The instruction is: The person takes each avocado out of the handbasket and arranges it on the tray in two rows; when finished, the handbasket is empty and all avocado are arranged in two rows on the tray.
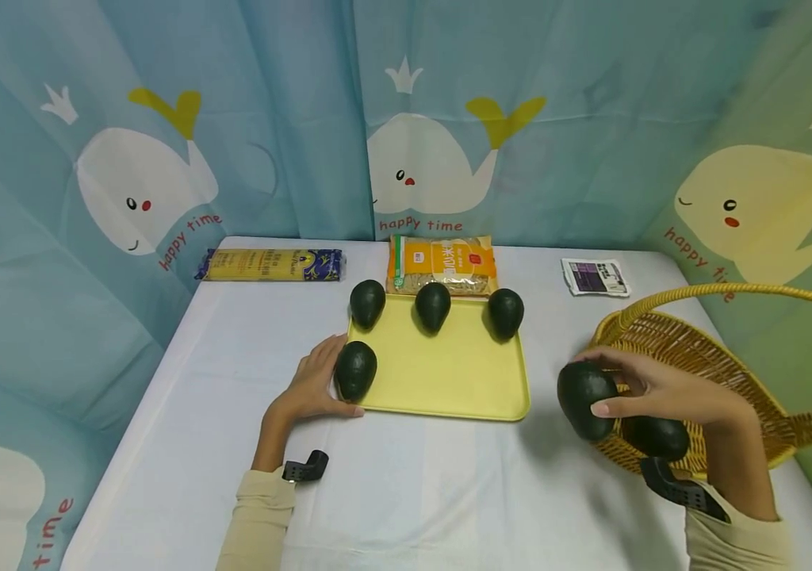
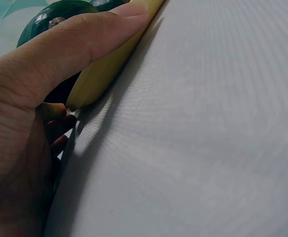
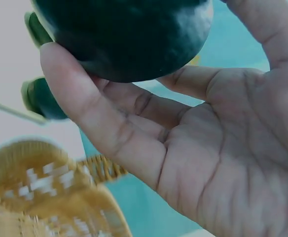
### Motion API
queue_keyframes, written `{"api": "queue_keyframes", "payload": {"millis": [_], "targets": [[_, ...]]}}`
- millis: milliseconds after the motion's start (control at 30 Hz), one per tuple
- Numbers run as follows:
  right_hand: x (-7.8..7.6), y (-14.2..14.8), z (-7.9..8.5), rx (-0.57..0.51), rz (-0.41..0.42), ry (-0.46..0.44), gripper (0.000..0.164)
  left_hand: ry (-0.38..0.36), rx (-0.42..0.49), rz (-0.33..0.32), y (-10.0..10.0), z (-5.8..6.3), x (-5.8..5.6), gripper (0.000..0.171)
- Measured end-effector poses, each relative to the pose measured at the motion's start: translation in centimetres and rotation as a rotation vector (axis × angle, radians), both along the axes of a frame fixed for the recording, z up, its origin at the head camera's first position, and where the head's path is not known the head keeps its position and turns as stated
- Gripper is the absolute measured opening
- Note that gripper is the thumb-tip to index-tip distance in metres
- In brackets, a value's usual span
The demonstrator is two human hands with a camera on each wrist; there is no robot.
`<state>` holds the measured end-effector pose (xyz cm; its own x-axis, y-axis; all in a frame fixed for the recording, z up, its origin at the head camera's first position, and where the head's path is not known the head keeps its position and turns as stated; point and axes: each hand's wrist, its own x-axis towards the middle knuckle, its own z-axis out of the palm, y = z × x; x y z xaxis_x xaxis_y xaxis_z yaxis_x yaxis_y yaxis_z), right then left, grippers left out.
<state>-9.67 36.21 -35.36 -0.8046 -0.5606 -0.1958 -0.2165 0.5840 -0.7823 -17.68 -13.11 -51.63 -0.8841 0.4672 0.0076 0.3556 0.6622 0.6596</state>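
A dark green avocado [image 1: 587, 400] is gripped in my right hand [image 1: 652, 388], above the table at the basket's left rim. In the right wrist view this avocado [image 3: 129, 34] sits between thumb and fingers. Another avocado [image 1: 665, 438] shows in the wicker basket [image 1: 723, 361], partly hidden by my right hand and wrist. My left hand [image 1: 313, 385] holds the front left corner of the yellow tray [image 1: 445, 373], its thumb along the front edge. Beside that hand lies an avocado [image 1: 356, 371] on the tray; three more line the back edge, including the middle avocado [image 1: 433, 307].
Behind the tray lies an orange grain packet [image 1: 442, 266]. A long yellow and blue packet [image 1: 270, 265] is at the back left, a small white and purple packet [image 1: 595, 277] at the back right. The basket's handle [image 1: 741, 287] arches up. A whale-print curtain [image 1: 306, 119] surrounds the table.
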Motion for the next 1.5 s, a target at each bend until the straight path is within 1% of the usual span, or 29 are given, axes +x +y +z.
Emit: {"api": "queue_keyframes", "payload": {"millis": [133, 200, 300, 367, 433, 500, 667, 733, 833, 1000, 1067, 1300, 1500], "targets": [[-0.7, -1.4, 0.1, -0.029, 0.056, 0.006, 0.05, 0.005, 0.008, 0.003, 0.0, -0.1, -0.1, 0.131], [-1.2, -2.1, 0.0, -0.07, 0.085, -0.036, 0.051, 0.004, 0.01, 0.003, 0.0, -0.1, -0.1, 0.131], [-1.9, -3.0, -0.3, -0.097, 0.118, -0.088, 0.053, 0.004, 0.014, 0.0, 0.0, 0.0, 0.0, 0.13], [-2.5, -3.6, -0.5, -0.136, 0.141, -0.136, 0.052, -0.002, 0.013, 0.001, 0.1, 0.0, 0.0, 0.131], [-3.0, -4.2, -0.8, -0.146, 0.149, -0.148, 0.051, -0.001, 0.017, 0.001, 0.0, 0.1, 0.1, 0.13], [-3.4, -4.7, -1.1, -0.143, 0.14, -0.148, 0.05, 0.004, 0.015, 0.001, 0.0, 0.2, 0.1, 0.13], [-4.3, -6.3, -1.9, -0.101, 0.085, -0.142, 0.052, -0.003, -0.004, 0.0, 0.1, 0.3, 0.1, 0.131], [-4.7, -7.0, -2.3, -0.091, 0.075, -0.144, 0.053, -0.004, 0.001, -0.003, 0.1, 0.4, 0.1, 0.131], [-5.3, -8.0, -2.9, -0.07, 0.066, -0.121, 0.054, 0.006, 0.011, -0.004, 0.0, 0.5, 0.1, 0.13], [-6.1, -9.4, -3.7, -0.039, 0.051, -0.094, 0.054, 0.005, 0.013, -0.004, -0.1, 0.2, 0.0, 0.13], [-6.4, -10.0, -4.1, -0.04, 0.044, -0.103, 0.054, 0.002, 0.01, 0.0, -0.1, 0.1, 0.0, 0.131], [-6.9, -11.7, -5.8, -0.109, 0.003, -0.163, 0.055, -0.003, 0.002, 0.005, 0.0, 0.1, 0.0, 0.132], [-7.2, -13.1, -7.1, -0.126, -0.032, -0.187, 0.057, 0.01, 0.007, 0.002, 0.0, 0.1, 0.0, 0.132]]}}
